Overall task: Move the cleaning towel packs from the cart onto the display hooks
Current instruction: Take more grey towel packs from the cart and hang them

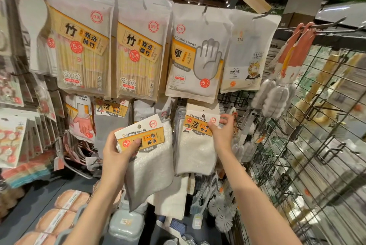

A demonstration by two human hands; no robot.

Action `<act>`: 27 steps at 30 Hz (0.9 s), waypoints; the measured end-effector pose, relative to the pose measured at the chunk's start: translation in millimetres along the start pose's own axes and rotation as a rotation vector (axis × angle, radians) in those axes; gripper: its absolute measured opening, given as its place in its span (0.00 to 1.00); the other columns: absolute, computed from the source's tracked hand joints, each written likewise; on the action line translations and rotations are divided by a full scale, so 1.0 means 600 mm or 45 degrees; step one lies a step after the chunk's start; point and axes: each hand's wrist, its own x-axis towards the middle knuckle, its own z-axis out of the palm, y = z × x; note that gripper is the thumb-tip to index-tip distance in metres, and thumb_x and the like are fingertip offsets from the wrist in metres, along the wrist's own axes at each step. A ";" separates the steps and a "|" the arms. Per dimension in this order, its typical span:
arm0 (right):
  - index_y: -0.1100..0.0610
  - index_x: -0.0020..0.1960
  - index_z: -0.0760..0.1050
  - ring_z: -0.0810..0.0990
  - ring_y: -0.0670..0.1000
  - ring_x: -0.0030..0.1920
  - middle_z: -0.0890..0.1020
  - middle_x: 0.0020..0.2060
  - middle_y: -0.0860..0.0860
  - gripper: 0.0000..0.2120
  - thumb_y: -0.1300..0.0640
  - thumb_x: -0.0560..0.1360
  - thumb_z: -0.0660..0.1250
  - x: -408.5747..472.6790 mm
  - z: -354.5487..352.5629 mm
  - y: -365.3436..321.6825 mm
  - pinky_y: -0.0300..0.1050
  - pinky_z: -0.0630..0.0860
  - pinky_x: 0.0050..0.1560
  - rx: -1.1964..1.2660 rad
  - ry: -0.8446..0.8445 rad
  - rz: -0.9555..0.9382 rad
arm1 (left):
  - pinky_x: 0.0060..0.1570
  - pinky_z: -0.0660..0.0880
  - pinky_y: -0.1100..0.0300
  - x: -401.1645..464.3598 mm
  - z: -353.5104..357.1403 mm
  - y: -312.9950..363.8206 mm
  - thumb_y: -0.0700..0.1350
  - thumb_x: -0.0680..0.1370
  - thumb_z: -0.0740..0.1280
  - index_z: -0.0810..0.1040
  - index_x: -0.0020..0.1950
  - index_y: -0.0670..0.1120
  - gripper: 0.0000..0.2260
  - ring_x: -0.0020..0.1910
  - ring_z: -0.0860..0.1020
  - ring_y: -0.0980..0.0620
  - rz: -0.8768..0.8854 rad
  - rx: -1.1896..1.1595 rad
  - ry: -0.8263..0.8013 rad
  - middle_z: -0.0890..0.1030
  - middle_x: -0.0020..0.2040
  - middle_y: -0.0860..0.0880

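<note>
1. The left hand (116, 149) grips a cleaning towel pack (147, 157) by its header card, thumb over the printed label; the pack is tilted and held in front of the display, on no hook.
2. The right hand (222, 132) pinches the card of a second towel pack (195, 144) — this one hangs on a display hook (203, 115) (other packs behind it).
3. Disposable gloves (198, 56) hang just above.

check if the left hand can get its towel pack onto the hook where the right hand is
Probably yes: the left hand holds its towel pack just beside the hung pack, nothing between, though the right hand grips that pack's card.
</note>
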 end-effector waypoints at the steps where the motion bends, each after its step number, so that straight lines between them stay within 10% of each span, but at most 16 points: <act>1: 0.53 0.56 0.67 0.76 0.42 0.46 0.74 0.49 0.49 0.20 0.65 0.70 0.71 0.001 0.001 0.002 0.34 0.74 0.41 -0.009 0.010 -0.003 | 0.36 0.76 0.65 0.000 0.000 -0.001 0.39 0.74 0.71 0.73 0.50 0.53 0.12 0.42 0.79 0.55 -0.005 -0.002 0.001 0.82 0.45 0.51; 20: 0.57 0.60 0.66 0.75 0.48 0.45 0.72 0.47 0.48 0.22 0.61 0.71 0.73 0.033 0.023 0.005 0.39 0.69 0.37 -0.231 0.132 0.003 | 0.36 0.76 0.69 -0.008 0.008 -0.012 0.38 0.73 0.71 0.78 0.55 0.46 0.11 0.40 0.81 0.57 -0.082 -0.002 -0.024 0.84 0.47 0.47; 27: 0.49 0.50 0.68 0.74 0.51 0.55 0.74 0.47 0.44 0.18 0.51 0.68 0.75 0.035 0.007 0.024 0.53 0.74 0.51 -0.385 0.119 -0.032 | 0.44 0.77 0.58 -0.015 0.015 -0.011 0.38 0.73 0.72 0.78 0.51 0.50 0.10 0.46 0.82 0.47 -0.111 -0.016 -0.053 0.84 0.47 0.47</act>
